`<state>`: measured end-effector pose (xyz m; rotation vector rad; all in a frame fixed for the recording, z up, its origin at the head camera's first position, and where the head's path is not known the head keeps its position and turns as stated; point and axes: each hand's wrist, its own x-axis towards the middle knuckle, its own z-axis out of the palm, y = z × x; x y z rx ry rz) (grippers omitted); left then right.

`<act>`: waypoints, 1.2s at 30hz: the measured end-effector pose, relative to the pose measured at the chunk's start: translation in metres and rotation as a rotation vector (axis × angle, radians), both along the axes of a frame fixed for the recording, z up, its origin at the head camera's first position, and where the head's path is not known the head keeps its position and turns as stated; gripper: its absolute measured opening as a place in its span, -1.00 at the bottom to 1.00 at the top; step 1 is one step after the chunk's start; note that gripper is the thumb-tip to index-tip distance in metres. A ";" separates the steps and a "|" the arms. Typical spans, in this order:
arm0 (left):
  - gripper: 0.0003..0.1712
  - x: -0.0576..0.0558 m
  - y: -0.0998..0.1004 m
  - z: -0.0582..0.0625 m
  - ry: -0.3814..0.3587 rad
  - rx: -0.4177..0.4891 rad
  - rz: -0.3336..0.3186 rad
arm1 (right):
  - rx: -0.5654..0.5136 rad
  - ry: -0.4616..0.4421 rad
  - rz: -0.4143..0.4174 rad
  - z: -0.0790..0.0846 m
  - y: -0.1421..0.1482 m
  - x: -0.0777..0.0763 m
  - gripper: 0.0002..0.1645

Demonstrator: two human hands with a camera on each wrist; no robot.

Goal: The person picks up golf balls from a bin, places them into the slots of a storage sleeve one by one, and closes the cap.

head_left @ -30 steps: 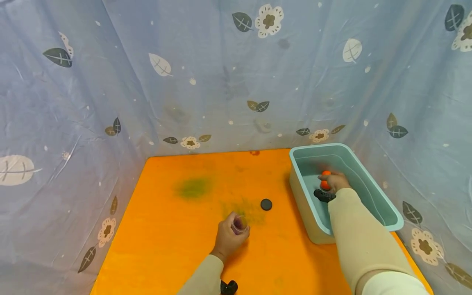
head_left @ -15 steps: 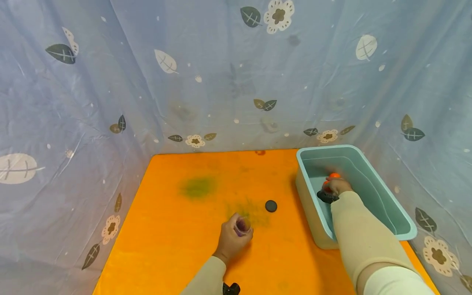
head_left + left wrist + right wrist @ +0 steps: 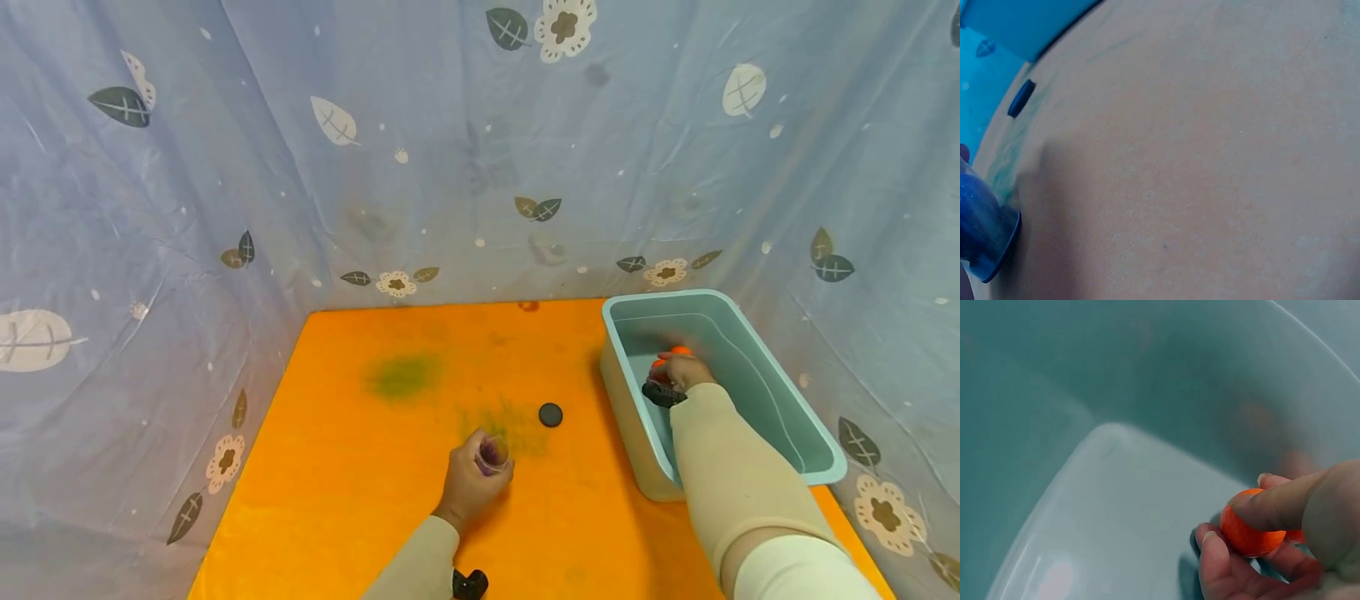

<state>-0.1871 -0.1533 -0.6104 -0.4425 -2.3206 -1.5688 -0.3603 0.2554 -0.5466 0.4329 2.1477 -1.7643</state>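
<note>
My left hand (image 3: 470, 485) grips a small clear cup (image 3: 492, 453) that shows purple inside, its round opening facing up, over the orange tabletop. The left wrist view catches the side and rim of this cup (image 3: 991, 234) at its left edge. Inside the teal bin, my right hand (image 3: 689, 372) holds an orange ball (image 3: 1249, 526) between thumb and fingers. Behind those fingers a second piece of orange (image 3: 1295, 536) peeks out, mostly hidden. From the head, orange also shows just beyond the hand.
The teal bin (image 3: 626, 400) stands at the table's right side, with tall walls around my right forearm. A black disc (image 3: 551, 415) lies on the orange table (image 3: 360, 500) between cup and bin. A patterned curtain (image 3: 450, 167) encloses the back and sides.
The head view has shifted slightly. Over the orange balls in the bin, my right fingers have moved a little and cover more of them. My left hand keeps its grip on the cup.
</note>
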 end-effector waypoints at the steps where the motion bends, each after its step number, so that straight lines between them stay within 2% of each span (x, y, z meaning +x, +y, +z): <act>1: -0.56 0.001 0.000 -0.001 -0.003 0.001 -0.002 | -0.017 0.002 -0.006 0.001 -0.001 0.001 -0.18; 5: -0.57 0.003 0.001 -0.003 -0.007 -0.009 -0.011 | -0.104 0.004 -0.022 0.011 -0.001 0.002 -0.15; 11: -0.55 0.007 0.001 -0.005 -0.019 -0.022 -0.018 | -0.306 -0.061 -0.102 0.035 -0.003 0.001 -0.18; 16: -0.54 0.009 0.001 -0.005 -0.025 -0.022 -0.020 | -0.399 -0.073 -0.138 0.050 -0.005 0.004 -0.13; 19: -0.56 0.010 0.001 -0.004 -0.016 -0.026 -0.018 | -0.442 -0.060 -0.161 0.057 -0.005 0.008 -0.14; 25: -0.57 0.011 0.000 -0.005 -0.005 -0.035 -0.026 | -0.570 -0.027 -0.240 0.075 -0.007 0.016 -0.29; 32: -0.60 0.014 -0.002 -0.002 -0.013 -0.037 -0.035 | -0.627 0.095 -0.276 0.098 -0.007 0.026 -0.45; 36: -0.59 0.016 -0.002 0.000 -0.016 -0.030 -0.041 | -0.671 0.134 -0.311 0.108 -0.008 0.032 -0.53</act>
